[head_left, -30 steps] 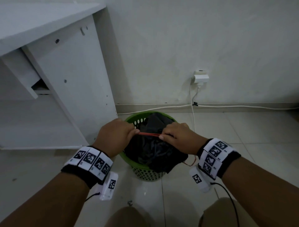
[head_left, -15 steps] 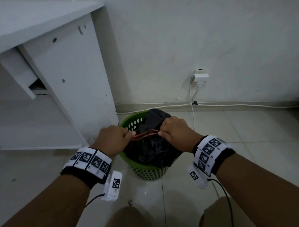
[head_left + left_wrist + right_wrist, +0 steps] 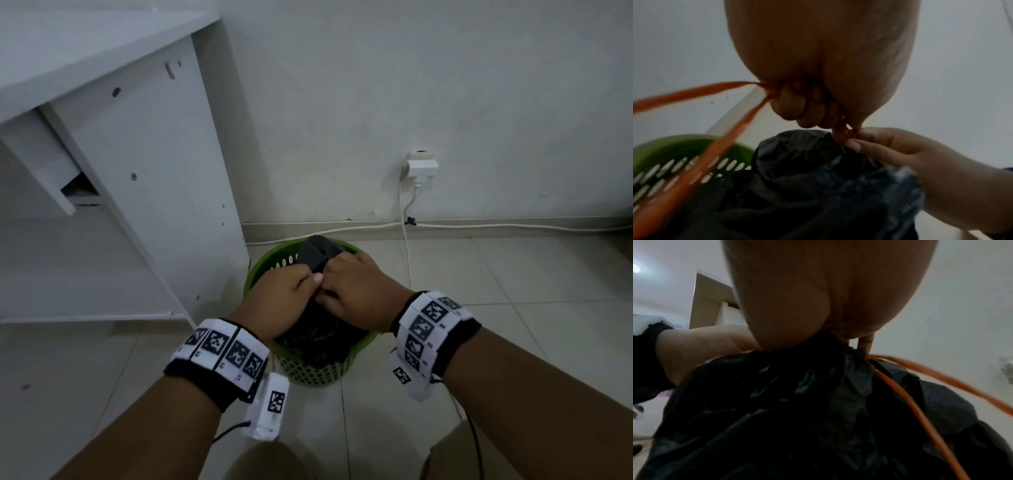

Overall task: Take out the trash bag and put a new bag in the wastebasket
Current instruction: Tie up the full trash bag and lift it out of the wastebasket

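Note:
A green perforated wastebasket (image 3: 315, 373) stands on the tiled floor by the wall, with a black trash bag (image 3: 317, 337) bunched up inside it. Both hands meet over the gathered neck of the bag. My left hand (image 3: 291, 291) grips the orange drawstring (image 3: 694, 92), whose loops trail out past the little finger in the left wrist view. My right hand (image 3: 352, 286) pinches the drawstring at the bag's neck (image 3: 840, 134); another orange loop (image 3: 920, 410) hangs over the black plastic (image 3: 777, 402) in the right wrist view. The knot itself is hidden between the fingers.
A white desk side panel (image 3: 150, 192) stands close to the left of the basket. A wall socket with a white plug (image 3: 421, 168) sits behind it, and white cables (image 3: 513, 226) run along the skirting. Pale floor tiles (image 3: 513, 308) spread to the right.
The hands, earlier apart with the drawstring stretched taut between them, have come together over the bag's neck. The bag's mouth is now gathered tighter.

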`<action>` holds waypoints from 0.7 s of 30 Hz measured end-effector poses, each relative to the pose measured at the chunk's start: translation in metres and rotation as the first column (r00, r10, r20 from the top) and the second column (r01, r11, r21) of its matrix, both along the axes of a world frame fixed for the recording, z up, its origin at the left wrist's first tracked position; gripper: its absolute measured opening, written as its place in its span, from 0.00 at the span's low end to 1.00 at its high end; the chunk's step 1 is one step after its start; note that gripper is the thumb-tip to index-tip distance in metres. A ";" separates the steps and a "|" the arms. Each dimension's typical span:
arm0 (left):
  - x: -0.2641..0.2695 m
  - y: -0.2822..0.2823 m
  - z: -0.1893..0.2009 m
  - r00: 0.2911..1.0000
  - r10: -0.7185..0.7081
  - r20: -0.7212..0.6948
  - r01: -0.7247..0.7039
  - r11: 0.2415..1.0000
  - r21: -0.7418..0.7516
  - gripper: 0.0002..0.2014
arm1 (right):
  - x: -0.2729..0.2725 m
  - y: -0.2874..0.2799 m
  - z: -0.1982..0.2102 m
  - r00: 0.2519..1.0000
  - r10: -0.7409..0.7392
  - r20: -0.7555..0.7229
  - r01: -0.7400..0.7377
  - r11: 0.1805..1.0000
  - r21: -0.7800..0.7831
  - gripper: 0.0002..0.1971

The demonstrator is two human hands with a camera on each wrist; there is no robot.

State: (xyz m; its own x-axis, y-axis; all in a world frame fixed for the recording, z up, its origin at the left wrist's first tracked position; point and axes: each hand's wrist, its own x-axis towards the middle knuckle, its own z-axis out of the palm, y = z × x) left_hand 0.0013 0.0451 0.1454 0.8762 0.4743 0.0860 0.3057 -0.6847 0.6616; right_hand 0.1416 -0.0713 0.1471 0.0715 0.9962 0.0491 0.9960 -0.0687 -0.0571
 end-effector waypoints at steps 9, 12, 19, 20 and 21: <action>-0.006 0.005 -0.006 0.996 -0.034 -0.080 0.032 0.999 -0.015 0.13 | 0.009 -0.010 -0.028 0.998 0.059 0.002 -0.058 0.979 0.195 0.15; -0.006 0.003 -0.007 0.999 0.022 -0.033 -0.022 1.000 0.000 0.13 | 0.007 -0.013 -0.026 0.992 -0.011 -0.128 0.045 0.965 0.260 0.17; -0.018 -0.001 -0.003 0.990 0.125 0.062 -0.119 0.989 -0.088 0.13 | -0.002 -0.036 -0.040 0.764 -0.150 -0.627 0.371 0.897 0.238 0.39; -0.017 -0.002 -0.004 0.988 0.141 0.067 -0.135 0.986 -0.094 0.13 | -0.002 -0.037 -0.040 0.730 -0.186 -0.658 0.400 0.896 0.191 0.38; -0.017 -0.002 -0.004 0.984 0.161 0.071 -0.154 0.983 -0.097 0.13 | -0.003 -0.037 -0.040 0.712 -0.223 -0.666 0.425 0.892 0.156 0.36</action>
State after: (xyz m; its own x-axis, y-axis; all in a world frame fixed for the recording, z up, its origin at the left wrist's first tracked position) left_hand -0.0154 0.0434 0.1417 0.7823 0.6146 0.1015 0.3496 -0.5680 0.7451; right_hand 0.1386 -0.1085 0.1068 0.5015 0.8532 0.1434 0.6483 -0.2609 -0.7153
